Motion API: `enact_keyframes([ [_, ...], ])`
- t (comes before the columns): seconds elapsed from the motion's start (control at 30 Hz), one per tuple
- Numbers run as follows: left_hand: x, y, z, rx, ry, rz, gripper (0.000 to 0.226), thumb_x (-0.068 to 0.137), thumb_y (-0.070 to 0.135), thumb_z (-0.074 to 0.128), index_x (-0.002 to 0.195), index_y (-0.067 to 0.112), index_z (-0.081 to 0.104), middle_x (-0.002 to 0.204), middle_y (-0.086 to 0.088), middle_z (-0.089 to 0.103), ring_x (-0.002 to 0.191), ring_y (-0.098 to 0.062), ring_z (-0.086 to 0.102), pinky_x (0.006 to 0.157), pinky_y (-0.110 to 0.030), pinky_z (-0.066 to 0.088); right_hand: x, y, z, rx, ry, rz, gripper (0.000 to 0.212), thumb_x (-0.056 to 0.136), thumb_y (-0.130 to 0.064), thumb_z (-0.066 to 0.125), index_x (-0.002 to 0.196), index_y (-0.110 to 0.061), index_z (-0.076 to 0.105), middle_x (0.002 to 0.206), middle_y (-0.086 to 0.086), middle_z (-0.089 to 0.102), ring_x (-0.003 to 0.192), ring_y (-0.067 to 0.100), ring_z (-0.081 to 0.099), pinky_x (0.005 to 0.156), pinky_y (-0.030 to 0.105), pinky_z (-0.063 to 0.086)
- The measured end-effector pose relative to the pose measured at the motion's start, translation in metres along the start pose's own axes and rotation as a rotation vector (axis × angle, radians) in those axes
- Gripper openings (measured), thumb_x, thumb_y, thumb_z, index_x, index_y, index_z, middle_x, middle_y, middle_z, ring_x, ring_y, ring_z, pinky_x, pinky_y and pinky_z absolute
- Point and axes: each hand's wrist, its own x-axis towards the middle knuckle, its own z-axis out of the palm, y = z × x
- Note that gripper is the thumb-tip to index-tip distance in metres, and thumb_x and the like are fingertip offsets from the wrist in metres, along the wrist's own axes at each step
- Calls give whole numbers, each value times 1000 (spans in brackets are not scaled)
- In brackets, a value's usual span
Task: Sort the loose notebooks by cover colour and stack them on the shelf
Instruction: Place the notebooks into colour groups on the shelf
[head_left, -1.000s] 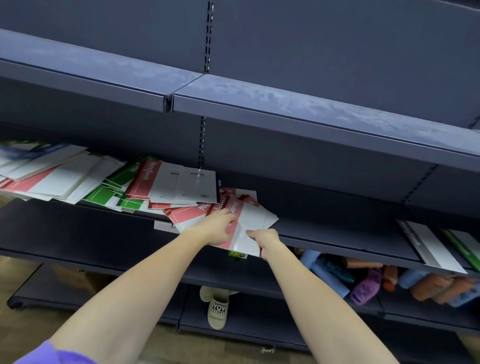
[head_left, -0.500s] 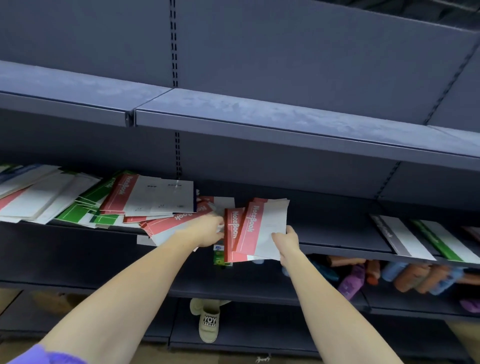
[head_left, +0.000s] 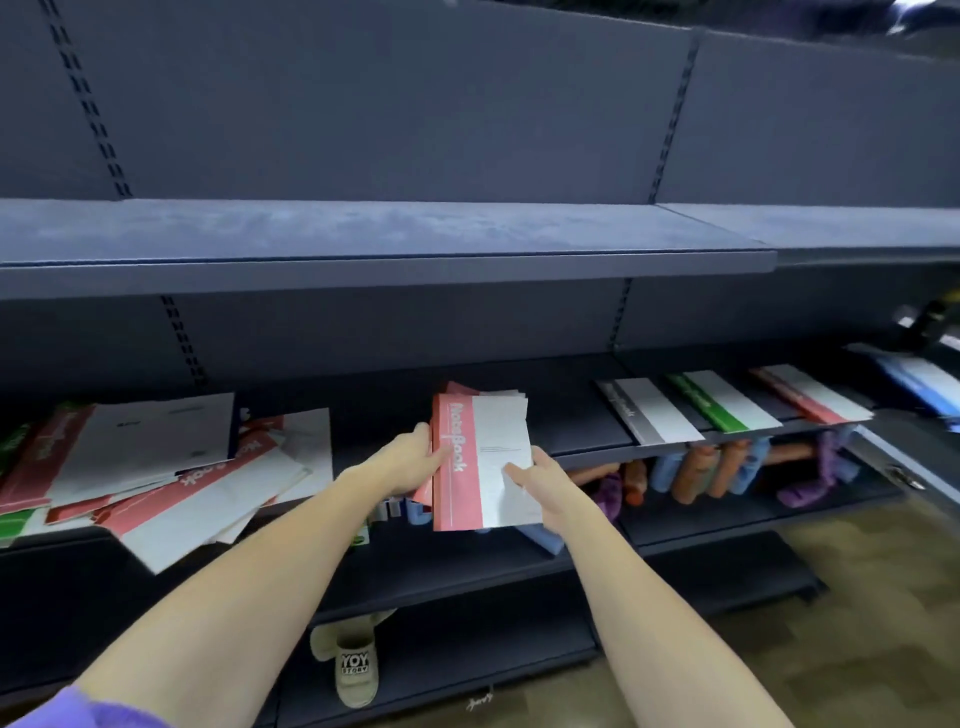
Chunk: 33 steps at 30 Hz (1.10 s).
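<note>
I hold a small stack of red-and-white notebooks in front of the middle shelf. My left hand grips the stack's left, red edge. My right hand grips its lower right corner, thumb on the white cover. A loose pile of red, green and white notebooks lies on the shelf to the left. On the shelf at the right lie a grey notebook, a green notebook, a red notebook and a blue notebook, side by side.
An upper shelf overhangs the middle one. The shelf below holds several coloured bottles and socks. A beige slipper lies on the bottom shelf. Brown floor shows at the right.
Both hands have lifted the red notebooks off the loose pile and carried them right, squaring them into one stack. The view has swung to the right, showing the sorted notebooks.
</note>
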Motion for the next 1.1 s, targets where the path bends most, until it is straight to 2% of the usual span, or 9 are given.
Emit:
enact_keyframes([
  [0.17, 25, 55, 30, -18, 11, 46, 38, 102, 37, 49, 127, 10, 43, 116, -6, 62, 94, -17, 63, 78, -34, 55, 7, 4, -56, 10, 100, -33, 24, 97, -13, 57, 121, -16, 57, 116, 6, 68, 107, 25, 64, 87, 41, 53],
  [0.3, 48, 97, 59, -37, 55, 55, 35, 98, 30, 55, 125, 7, 52, 117, -8, 63, 97, -19, 63, 79, -33, 55, 8, 3, -101, 11, 155, -46, 18, 95, -11, 56, 110, -20, 58, 115, 4, 68, 107, 24, 62, 84, 38, 50],
  [0.37, 58, 121, 75, -37, 73, 44, 27, 97, 23, 56, 119, 7, 56, 114, -8, 64, 95, -20, 63, 76, -31, 54, 11, 2, -126, 7, 184, -52, 19, 95, -10, 56, 111, -17, 58, 114, 4, 67, 109, 26, 62, 83, 37, 50],
  [0.5, 84, 165, 106, 15, 102, 30, 26, 93, 20, 58, 113, 3, 55, 112, -13, 63, 96, -28, 63, 81, -41, 54, 16, -1, -176, 18, 227, -60, 25, 94, -3, 53, 115, -12, 60, 111, 4, 68, 101, 24, 62, 76, 32, 50],
  [0.63, 104, 208, 127, -43, 114, 2, 30, 90, 20, 64, 114, 3, 55, 111, -11, 63, 94, -25, 60, 76, -35, 50, 27, -2, -223, -16, 321, -89, 29, 91, -4, 59, 118, -9, 64, 113, 5, 70, 97, 20, 63, 67, 27, 49],
  [0.77, 122, 240, 141, -175, 130, -43, 41, 92, 18, 65, 125, 2, 46, 114, -13, 60, 98, -28, 61, 77, -36, 49, 38, -6, -258, -31, 503, -101, 34, 82, -8, 73, 114, -13, 60, 97, 0, 66, 96, 22, 63, 81, 37, 53],
  [0.9, 149, 265, 152, -276, 106, -76, 60, 97, 11, 54, 147, 0, 23, 120, -17, 56, 96, -27, 59, 75, -35, 49, 53, -19, -283, -83, 571, -98, 29, 80, -12, 75, 104, -15, 58, 89, -3, 61, 84, 18, 60, 72, 32, 49],
  [0.97, 163, 278, 155, -285, 111, -83, 66, 98, 9, 49, 154, 2, 13, 132, -21, 52, 105, -31, 58, 78, -34, 47, 63, -27, -295, -145, 587, -100, 28, 79, -13, 75, 101, -14, 58, 92, 0, 64, 81, 18, 60, 64, 29, 46],
  [1.1, 198, 304, 162, -329, 100, -63, 54, 98, 14, 52, 145, 2, 27, 132, -21, 53, 116, -37, 56, 90, -39, 49, 82, -46, -327, -252, 625, -80, 29, 79, -16, 74, 102, -15, 57, 94, 2, 65, 80, 19, 61, 56, 28, 43],
])
